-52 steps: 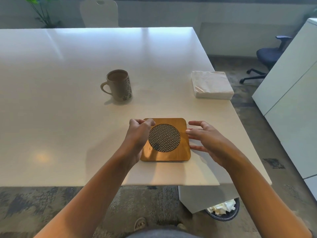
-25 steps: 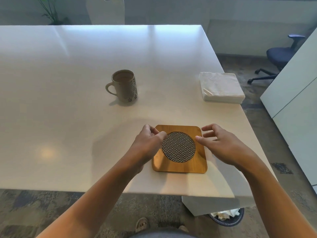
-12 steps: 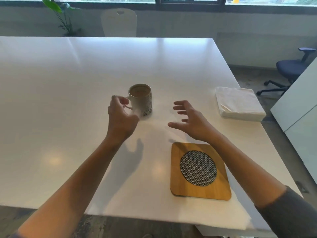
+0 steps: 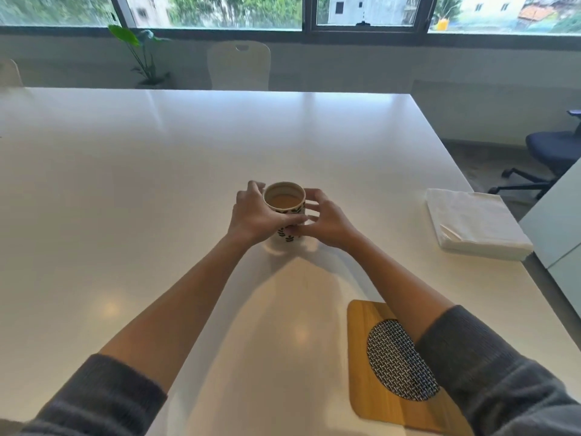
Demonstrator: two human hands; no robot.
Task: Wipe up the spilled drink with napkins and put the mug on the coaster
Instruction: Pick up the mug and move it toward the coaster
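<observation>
A cream mug (image 4: 285,201) with a dark leaf pattern stands upright mid-table, filled with a light brown drink. My left hand (image 4: 254,215) wraps its left side and my right hand (image 4: 323,221) cups its right side, fingers against the wall. The mug's handle is hidden. A square wooden coaster (image 4: 377,391) with a round woven insert lies near the front edge, partly under my right forearm. A stack of white napkins (image 4: 474,223) sits at the right edge of the white table (image 4: 125,184). I see no spilled liquid on the surface.
A pale chair (image 4: 240,66) stands behind the table's far edge, with a potted plant (image 4: 141,55) to its left. A dark office chair (image 4: 547,155) and a white cabinet (image 4: 559,234) stand to the right of the table.
Both hands left the coaster and reached forward to the mug, closing on its two sides. The view tilted up, so the coaster now lies low and right.
</observation>
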